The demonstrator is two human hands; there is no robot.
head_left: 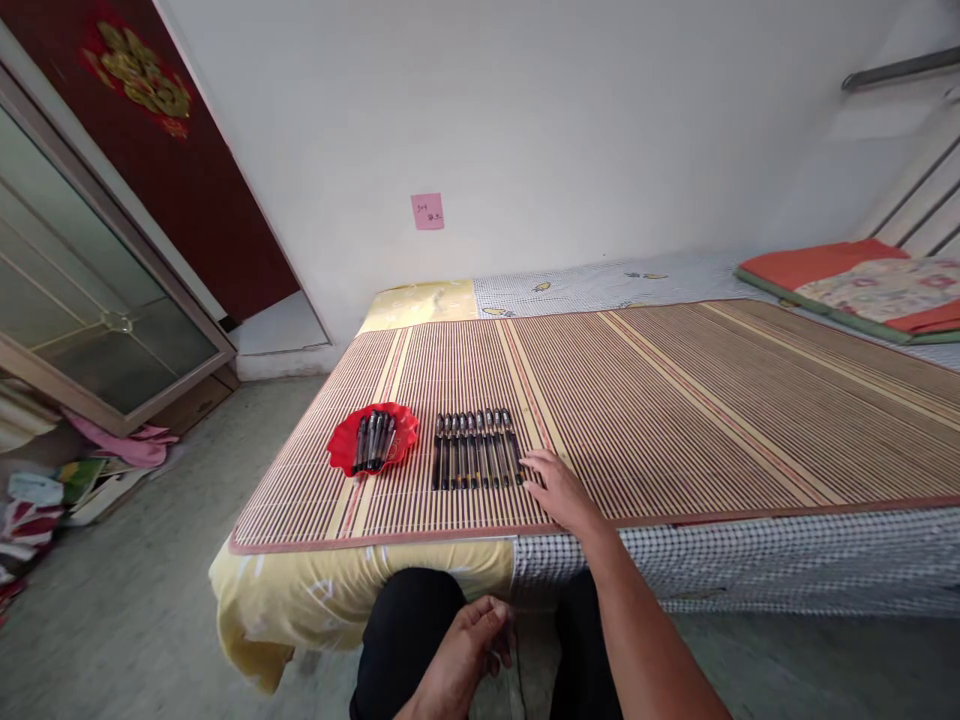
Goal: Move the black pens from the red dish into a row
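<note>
A row of several black-capped pens with clear barrels [474, 450] lies side by side on the striped bamboo mat [660, 410], caps pointing away from me. At the right end of this row is my right hand [556, 490], fingers apart and tips close to the last pen; whether they touch it I cannot tell. More pens [373, 440] rest in a red scalloped dish [343, 442] left of the row. My left hand [476, 635] hovers over my lap near the bed's front edge, fingers curled in and thumb against the index finger, with nothing visible in it.
Under the mat, a yellow cloth [315, 585] and a checked cloth [735, 550] hang over the bed's front edge. Folded orange-and-floral bedding [862, 285] lies at the far right. A pink note [427, 212] is on the wall. A glass-paned door [97, 270] stands at left.
</note>
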